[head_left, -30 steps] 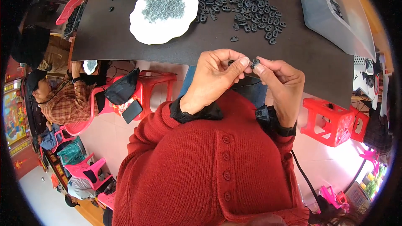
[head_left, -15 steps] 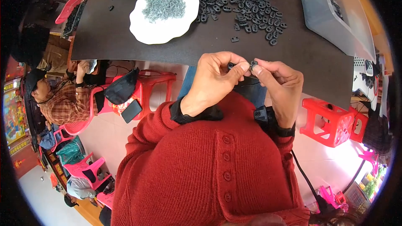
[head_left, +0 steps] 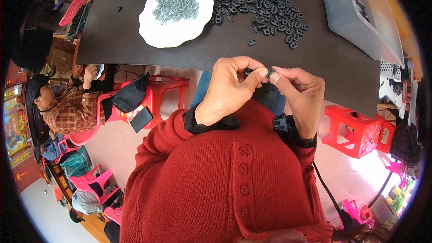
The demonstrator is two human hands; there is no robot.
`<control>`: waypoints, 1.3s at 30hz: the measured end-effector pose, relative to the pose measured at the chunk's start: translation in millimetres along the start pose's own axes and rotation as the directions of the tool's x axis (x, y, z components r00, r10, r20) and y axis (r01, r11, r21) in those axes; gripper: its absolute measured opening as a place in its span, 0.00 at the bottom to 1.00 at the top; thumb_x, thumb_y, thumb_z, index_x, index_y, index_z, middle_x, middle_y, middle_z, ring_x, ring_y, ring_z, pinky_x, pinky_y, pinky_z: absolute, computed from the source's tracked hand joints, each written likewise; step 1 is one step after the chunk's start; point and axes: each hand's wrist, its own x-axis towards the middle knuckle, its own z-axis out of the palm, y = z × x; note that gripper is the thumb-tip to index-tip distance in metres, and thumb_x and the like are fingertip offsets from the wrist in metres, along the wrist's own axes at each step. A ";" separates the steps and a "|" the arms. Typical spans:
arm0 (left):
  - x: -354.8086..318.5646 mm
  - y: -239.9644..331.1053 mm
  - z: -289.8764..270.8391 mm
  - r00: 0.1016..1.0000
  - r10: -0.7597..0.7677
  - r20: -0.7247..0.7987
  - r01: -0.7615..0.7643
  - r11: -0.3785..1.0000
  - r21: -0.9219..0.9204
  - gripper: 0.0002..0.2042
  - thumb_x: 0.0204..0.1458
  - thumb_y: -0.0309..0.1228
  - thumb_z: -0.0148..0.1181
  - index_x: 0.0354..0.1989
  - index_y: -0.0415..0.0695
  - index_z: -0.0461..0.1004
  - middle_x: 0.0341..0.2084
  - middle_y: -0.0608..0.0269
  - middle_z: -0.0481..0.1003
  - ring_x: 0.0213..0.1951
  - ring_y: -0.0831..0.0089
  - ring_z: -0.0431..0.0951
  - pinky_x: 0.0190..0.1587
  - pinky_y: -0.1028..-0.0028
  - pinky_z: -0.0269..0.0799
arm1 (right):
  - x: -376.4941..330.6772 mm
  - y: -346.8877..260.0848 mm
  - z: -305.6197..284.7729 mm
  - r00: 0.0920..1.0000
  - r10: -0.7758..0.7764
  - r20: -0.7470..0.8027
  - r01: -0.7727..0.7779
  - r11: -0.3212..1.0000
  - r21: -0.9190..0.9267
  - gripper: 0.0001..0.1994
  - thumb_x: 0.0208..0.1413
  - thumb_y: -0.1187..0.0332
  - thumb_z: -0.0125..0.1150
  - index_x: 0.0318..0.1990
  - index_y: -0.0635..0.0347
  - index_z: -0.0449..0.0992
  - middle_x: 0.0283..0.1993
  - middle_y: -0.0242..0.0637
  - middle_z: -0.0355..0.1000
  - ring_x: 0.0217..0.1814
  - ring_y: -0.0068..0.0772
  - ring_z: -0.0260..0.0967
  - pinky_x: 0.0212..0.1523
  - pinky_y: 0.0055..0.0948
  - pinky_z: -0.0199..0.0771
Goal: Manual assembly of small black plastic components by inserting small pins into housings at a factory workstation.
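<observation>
Little change from a second ago: left hand (head_left: 231, 87) and right hand (head_left: 299, 92) still pinch one small black part (head_left: 270, 72) between fingertips above the mat's (head_left: 135, 40) near edge, fitting apparently ongoing, plate of screws (head_left: 176, 12) untouched.

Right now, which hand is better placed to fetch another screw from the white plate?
Probably the left hand: the white plate of small grey screws lies up-left, on its side of the black mat. The right hand sits farther away; both pinch a small black plastic piece.
</observation>
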 end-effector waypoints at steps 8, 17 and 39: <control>7.9 5.6 -20.6 0.974 -0.124 0.191 0.184 0.924 -0.336 0.17 0.79 0.37 0.56 0.55 0.34 0.83 0.43 0.60 0.86 0.38 0.81 0.79 0.44 0.77 0.79 | 7.4 -0.6 -10.1 0.998 0.054 -0.045 -0.048 0.991 0.124 0.10 0.65 0.76 0.73 0.51 0.70 0.89 0.38 0.35 0.87 0.35 0.15 0.75 0.37 0.18 0.68; 26.3 14.4 -55.2 0.921 -0.109 0.373 0.319 0.762 -0.564 0.20 0.80 0.33 0.52 0.70 0.32 0.72 0.57 0.49 0.83 0.43 0.79 0.81 0.50 0.76 0.83 | 15.2 -3.1 -20.8 0.991 0.010 -0.130 0.017 0.980 0.201 0.11 0.65 0.77 0.71 0.52 0.70 0.88 0.41 0.37 0.86 0.35 0.17 0.73 0.39 0.18 0.68; 26.9 49.8 -27.9 0.983 0.170 0.075 -0.150 0.963 -0.223 0.16 0.66 0.27 0.74 0.61 0.39 0.85 0.40 0.65 0.87 0.39 0.84 0.80 0.44 0.80 0.77 | 22.3 -33.7 -3.5 0.995 -0.100 0.000 0.097 0.959 0.266 0.11 0.67 0.76 0.71 0.54 0.69 0.87 0.42 0.34 0.86 0.43 0.20 0.82 0.43 0.19 0.74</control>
